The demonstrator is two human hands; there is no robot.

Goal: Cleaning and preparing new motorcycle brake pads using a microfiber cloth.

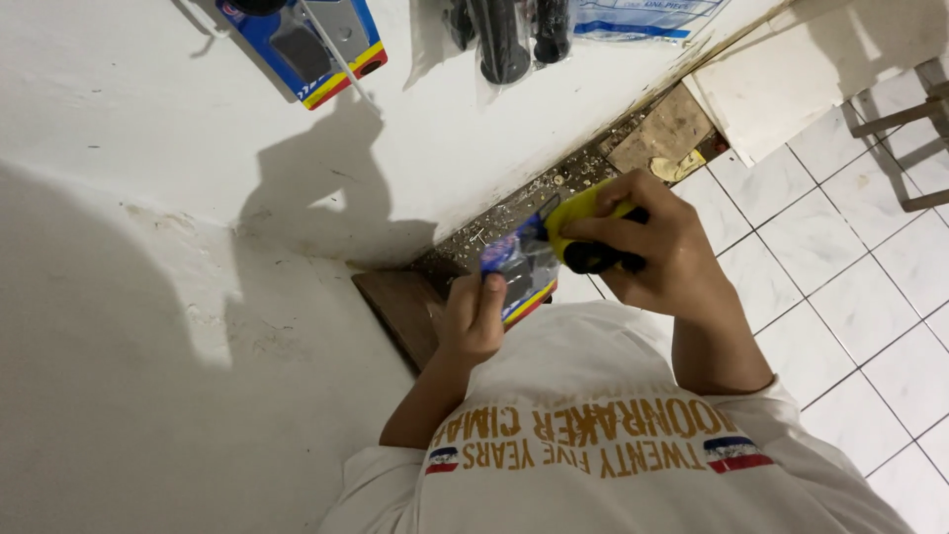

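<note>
My left hand (pixel 474 318) grips a blue blister pack with a red and yellow edge (pixel 517 269) by its lower part. My right hand (pixel 660 252) is closed around a yellow and black tool handle (pixel 589 235) that meets the pack's top end. Both hands are held close together in front of my chest, above the foot of a white wall. I cannot tell whether the tool is still inside the pack.
A similar blue pack (pixel 306 44) and bagged black grips (pixel 504 40) hang on the white wall. A dark wooden board (pixel 400 307) lies at the wall's foot, beside debris (pixel 554 183), a plywood piece (pixel 664 129) and white floor tiles (pixel 850 287).
</note>
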